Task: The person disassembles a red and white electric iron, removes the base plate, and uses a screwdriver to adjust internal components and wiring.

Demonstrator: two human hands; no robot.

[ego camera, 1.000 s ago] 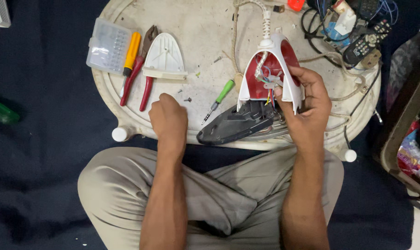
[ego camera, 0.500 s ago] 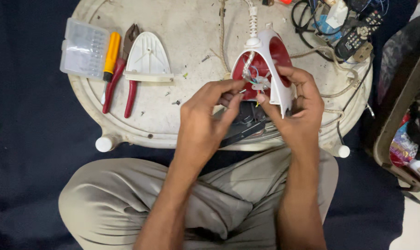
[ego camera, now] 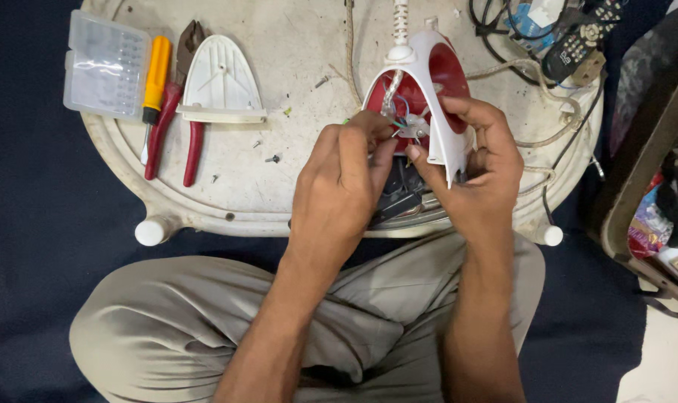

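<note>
The red-and-white plastic iron shell stands tilted on the worn white oval tray. The right hand clamps its rim; the left hand apparently pinches thin coloured wires, which hard tugging might snap.

Bright, even light; sharp focus

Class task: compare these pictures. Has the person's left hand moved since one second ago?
Yes. The left hand has left the tray's near edge, where it rested beside the green screwdriver, and gone up and right to the wiring inside the red and white iron shell.
</note>
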